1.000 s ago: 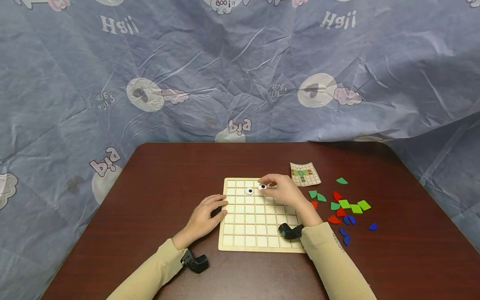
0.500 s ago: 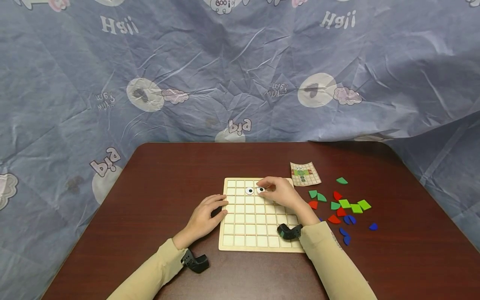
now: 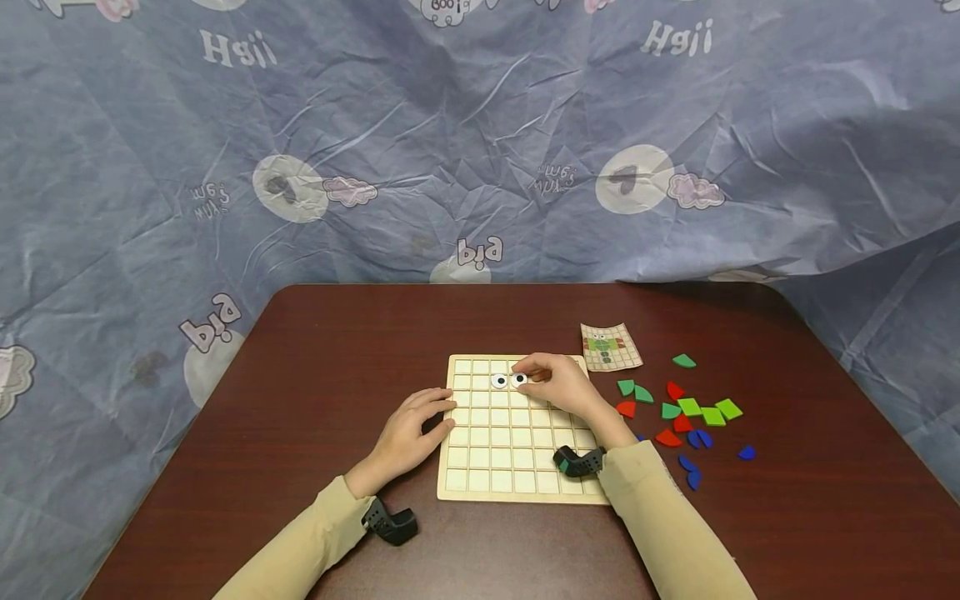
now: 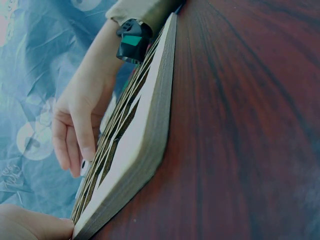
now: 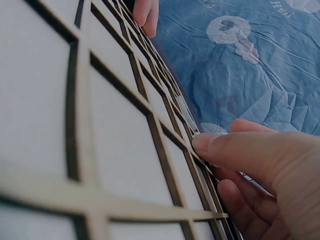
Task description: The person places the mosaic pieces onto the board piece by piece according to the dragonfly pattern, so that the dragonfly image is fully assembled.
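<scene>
Even head-view light, pale sheen on a dark red-brown, round-cornered wood-grain table [image 3: 480,554], hazy bluish left wrist view, dimmer right wrist view

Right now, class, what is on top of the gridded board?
One white eye piece lies on the gridded board; another beside it is pinched by the right hand. Whatever lies under that hand is covered and cannot be seen.
</scene>
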`<state>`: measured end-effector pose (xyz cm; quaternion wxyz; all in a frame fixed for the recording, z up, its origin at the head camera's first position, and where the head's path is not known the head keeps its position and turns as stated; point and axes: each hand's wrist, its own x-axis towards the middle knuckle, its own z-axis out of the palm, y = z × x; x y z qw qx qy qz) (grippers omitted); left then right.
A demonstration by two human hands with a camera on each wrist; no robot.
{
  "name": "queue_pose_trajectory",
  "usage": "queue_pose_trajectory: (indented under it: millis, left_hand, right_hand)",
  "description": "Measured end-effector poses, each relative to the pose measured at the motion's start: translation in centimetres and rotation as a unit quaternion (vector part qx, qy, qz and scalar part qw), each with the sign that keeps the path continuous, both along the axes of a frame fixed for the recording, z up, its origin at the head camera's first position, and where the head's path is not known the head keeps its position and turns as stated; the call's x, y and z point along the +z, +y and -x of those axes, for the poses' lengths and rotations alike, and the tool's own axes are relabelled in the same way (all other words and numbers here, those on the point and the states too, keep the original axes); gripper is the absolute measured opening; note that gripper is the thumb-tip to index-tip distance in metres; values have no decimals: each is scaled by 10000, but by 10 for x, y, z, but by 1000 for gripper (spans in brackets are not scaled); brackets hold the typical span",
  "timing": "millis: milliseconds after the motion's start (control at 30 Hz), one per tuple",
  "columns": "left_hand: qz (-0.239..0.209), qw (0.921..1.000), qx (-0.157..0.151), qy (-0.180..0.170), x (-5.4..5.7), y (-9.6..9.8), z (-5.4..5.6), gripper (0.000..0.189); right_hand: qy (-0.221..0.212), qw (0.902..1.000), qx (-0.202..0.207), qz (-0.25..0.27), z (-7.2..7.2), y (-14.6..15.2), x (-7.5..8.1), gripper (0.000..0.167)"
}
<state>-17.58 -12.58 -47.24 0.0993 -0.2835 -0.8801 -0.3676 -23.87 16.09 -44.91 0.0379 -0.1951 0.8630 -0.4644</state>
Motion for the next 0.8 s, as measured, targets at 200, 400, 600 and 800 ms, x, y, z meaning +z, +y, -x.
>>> queue_pose_trajectory:
  millis: [200, 400, 600, 800]
  left_hand:
    - [3, 10000, 13, -37, 0, 0, 0, 30]
    - [-12, 10000, 4, -16, 0, 0, 0, 30]
    - [10, 10000, 31, -23, 1, 1, 0, 30]
    - [25, 10000, 55, -62, 1, 1, -1, 30]
  right_hand:
    - [4, 10000, 18, -26, 0, -1, 0, 27]
    - [-16, 10000, 77, -21, -1, -1, 2, 28]
    - [17, 9999, 126, -51, -2, -2, 3, 31]
    - [3, 9998, 117, -134, -2, -1, 4, 32]
